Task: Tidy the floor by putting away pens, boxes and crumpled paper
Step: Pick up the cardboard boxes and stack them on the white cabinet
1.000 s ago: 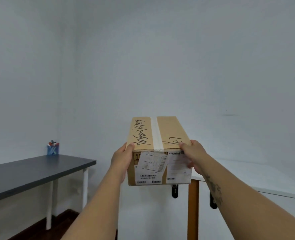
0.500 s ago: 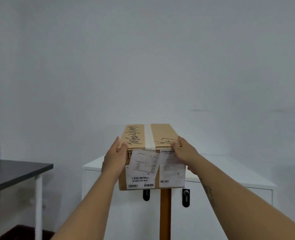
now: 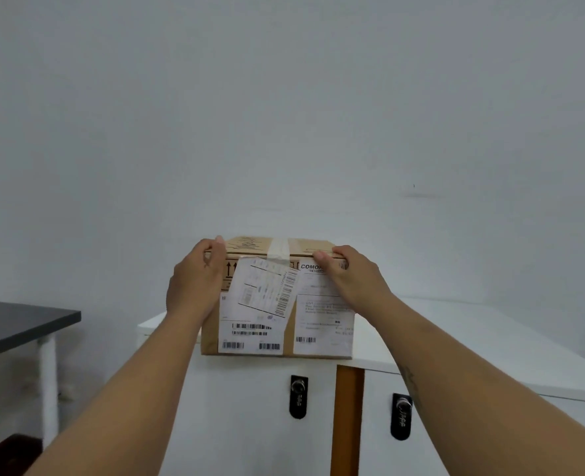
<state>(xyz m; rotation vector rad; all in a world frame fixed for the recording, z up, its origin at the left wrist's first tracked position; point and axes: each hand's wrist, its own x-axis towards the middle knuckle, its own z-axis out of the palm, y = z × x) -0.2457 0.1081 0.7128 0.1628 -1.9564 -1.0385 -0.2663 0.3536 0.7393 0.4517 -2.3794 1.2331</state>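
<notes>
A brown cardboard box with white shipping labels and a strip of tape on top sits at the front edge of a white cabinet's top. My left hand grips the box's upper left corner. My right hand grips its upper right corner, fingers over the top edge. Whether the box's bottom rests fully on the cabinet top I cannot tell. No pens or crumpled paper are in view.
The white cabinet has two doors with black combination locks and an orange-brown strip between them. A dark grey table with white legs stands to the left. A plain white wall is behind.
I have moved closer to the white cabinet and lowered the box from mid-air down to its top edge. The dark table and its pen holder have slid out to the left.
</notes>
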